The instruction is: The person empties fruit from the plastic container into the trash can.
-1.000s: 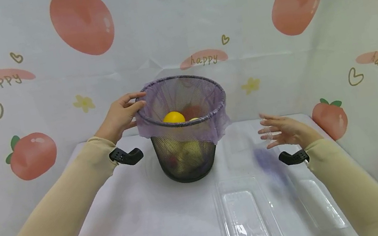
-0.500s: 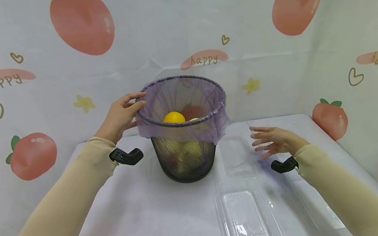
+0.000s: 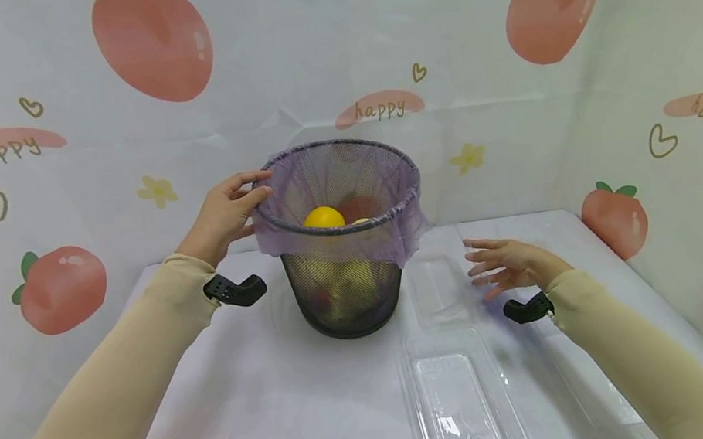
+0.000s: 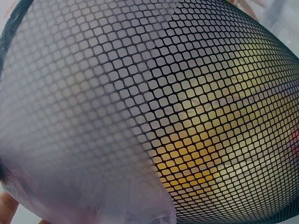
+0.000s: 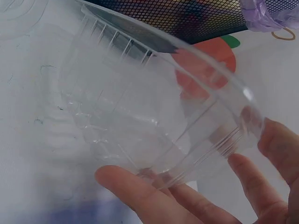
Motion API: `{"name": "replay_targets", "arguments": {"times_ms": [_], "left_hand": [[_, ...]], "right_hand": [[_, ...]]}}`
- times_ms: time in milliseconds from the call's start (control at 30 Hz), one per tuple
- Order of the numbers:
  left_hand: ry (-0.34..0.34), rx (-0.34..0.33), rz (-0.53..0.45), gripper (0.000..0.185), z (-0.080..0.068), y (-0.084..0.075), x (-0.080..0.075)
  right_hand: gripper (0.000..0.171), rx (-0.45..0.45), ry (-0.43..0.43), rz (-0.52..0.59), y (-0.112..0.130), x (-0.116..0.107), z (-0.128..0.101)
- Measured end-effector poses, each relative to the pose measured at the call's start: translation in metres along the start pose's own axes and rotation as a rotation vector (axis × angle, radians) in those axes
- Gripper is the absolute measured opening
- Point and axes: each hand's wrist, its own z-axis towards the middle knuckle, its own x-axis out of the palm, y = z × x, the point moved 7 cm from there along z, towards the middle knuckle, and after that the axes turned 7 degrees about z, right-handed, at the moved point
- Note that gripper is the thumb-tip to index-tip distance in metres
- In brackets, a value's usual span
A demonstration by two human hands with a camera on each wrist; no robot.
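A black mesh basket [image 3: 347,299] lined with a purple bag [image 3: 343,174] stands at the middle of the table. Inside it lie a yellow fruit [image 3: 322,218] and other fruit, which show through the mesh [image 4: 210,126] in the left wrist view. My left hand [image 3: 251,194] grips the basket's left rim over the bag. Just right of the basket, my right hand [image 3: 479,269] holds a clear plastic box [image 3: 437,287]. Its fingers [image 5: 154,200] lie under the tilted box [image 5: 154,121] and the thumb [image 5: 278,147] is against its rim.
A second clear plastic tray [image 3: 463,396] lies in front of the held one, and another [image 3: 595,380] lies at the right under my forearm. The white table [image 3: 254,425] is walled on three sides by a printed fruit backdrop [image 3: 151,43].
My right hand has moved left and a little down, from the open table at the right to the clear box beside the basket. The left hand and the basket have stayed still.
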Motion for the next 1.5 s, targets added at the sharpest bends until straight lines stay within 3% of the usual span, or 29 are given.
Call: {"name": "replay_targets", "arguments": {"times_ms": [400,767,1000,1233,1500], "left_hand": [[-0.003,0.000,0.003,0.046,0.000,0.000,0.000],[0.000,-0.002,-0.005,0.046,0.001,0.001,0.002],[0.000,-0.002,-0.007,0.046,0.001,0.002,0.002],[0.002,-0.004,-0.005,0.046,0.001,0.001,0.002],[0.000,-0.014,0.016,0.046,0.002,0.001,-0.001]], "right_hand": [[0.066,0.049,0.018,-0.011,-0.008,-0.005,0.004],[0.062,0.123,-0.059,-0.048,-0.019,-0.010,0.008],[0.060,0.118,-0.045,-0.071,-0.022,-0.012,0.009],[0.060,0.123,-0.084,-0.058,-0.021,-0.014,0.008],[0.061,0.082,-0.098,-0.032,-0.011,-0.013,0.007]]}}
